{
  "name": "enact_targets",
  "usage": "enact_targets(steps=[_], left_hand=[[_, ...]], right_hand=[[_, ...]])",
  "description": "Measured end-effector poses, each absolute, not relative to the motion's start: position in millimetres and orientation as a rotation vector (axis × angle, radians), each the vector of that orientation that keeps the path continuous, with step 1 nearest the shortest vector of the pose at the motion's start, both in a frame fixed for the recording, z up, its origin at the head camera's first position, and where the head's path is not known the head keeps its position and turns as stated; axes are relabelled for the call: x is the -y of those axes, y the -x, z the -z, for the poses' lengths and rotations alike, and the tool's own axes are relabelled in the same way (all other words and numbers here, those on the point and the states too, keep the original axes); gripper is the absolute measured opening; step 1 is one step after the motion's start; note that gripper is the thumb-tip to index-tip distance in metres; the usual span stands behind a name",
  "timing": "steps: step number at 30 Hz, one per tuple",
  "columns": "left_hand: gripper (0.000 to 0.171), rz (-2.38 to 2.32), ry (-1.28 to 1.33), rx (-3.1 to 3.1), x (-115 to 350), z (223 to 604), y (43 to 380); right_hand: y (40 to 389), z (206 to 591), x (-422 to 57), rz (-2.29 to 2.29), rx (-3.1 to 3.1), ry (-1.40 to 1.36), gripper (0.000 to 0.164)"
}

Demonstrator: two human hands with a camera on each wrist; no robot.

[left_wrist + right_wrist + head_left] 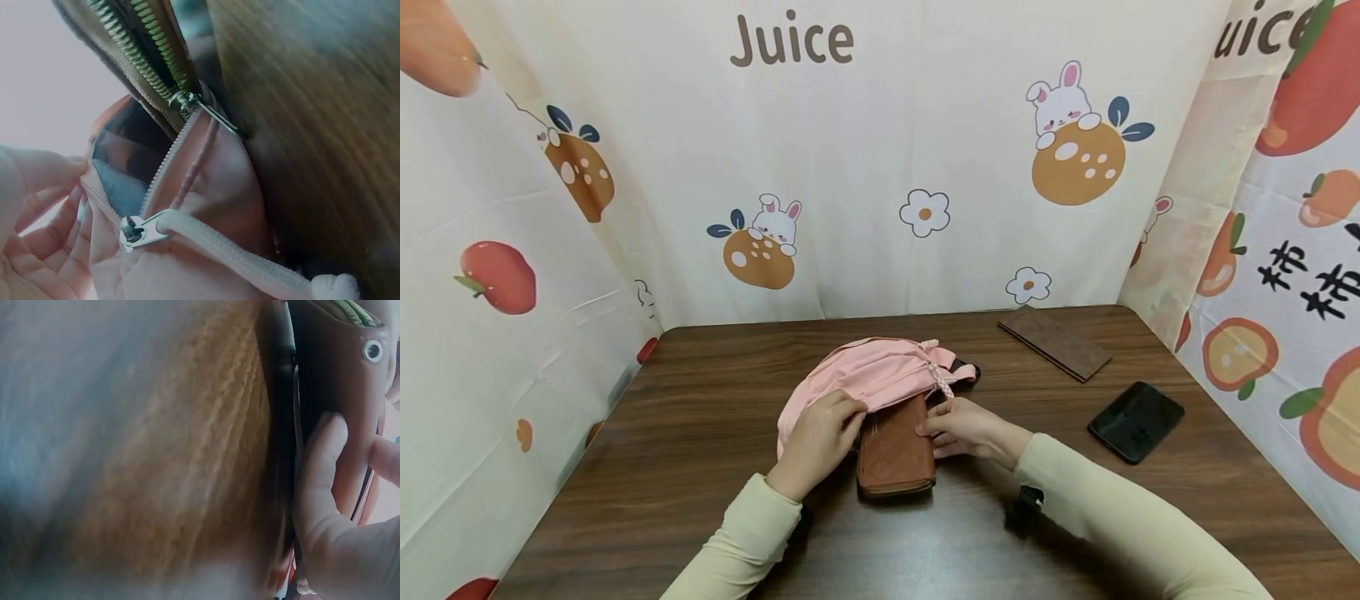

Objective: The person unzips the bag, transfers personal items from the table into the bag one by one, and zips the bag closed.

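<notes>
A brown zip-around wallet [895,454] lies partly in the mouth of a pink bag [857,372], its near end sticking out toward me. With thumb and fingers my left hand [820,435] pinches the bag's edge. The left wrist view shows the bag's zipper undone, a metal slider [134,232] with a pale cord, and a dark lining inside. My right hand [972,429] grips the wallet by its right side, thumb on top. Seen from the right wrist, the wallet has a metal eyelet [372,350] near its zipper. Its far end is hidden in the bag.
A dark brown flat folded case [1055,342] lies at the table's back right. Nearer, also on the right, is a black phone [1137,422]. The wooden table [685,433] is bordered by printed curtains [880,150] at the back and both sides.
</notes>
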State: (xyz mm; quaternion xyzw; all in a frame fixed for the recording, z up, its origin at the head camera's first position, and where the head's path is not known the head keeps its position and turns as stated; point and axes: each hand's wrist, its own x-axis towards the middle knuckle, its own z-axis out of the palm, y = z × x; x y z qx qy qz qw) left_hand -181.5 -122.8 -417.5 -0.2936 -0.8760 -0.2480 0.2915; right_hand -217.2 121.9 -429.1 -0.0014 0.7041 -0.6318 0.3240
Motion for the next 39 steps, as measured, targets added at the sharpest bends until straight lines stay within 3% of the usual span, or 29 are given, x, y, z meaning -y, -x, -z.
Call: enact_targets(steps=[4,11,23,30,39], left_hand=[[0.009,0.661,0.781,2.329,123,416,182],[0.011,0.659,0.775,2.357,125,416,182],[0.009,0.659,0.781,2.329,125,418,184],[0.006,0.632,0.775,2.334,125,416,183],[0.006,0.639,0.781,2.341,125,414,182]], right_hand=[[217,429,-123,1.724,-1.773,0.051,0.008],[216,427,-121,1.822,-1.695,0.117,0.031],[214,430,-112,1.934,-1.662,0.047,0.026],[216,429,-109,1.977,-1.659,-0.012,0.009],[217,428,-105,2.016,-1.674,-0.099,0.006]])
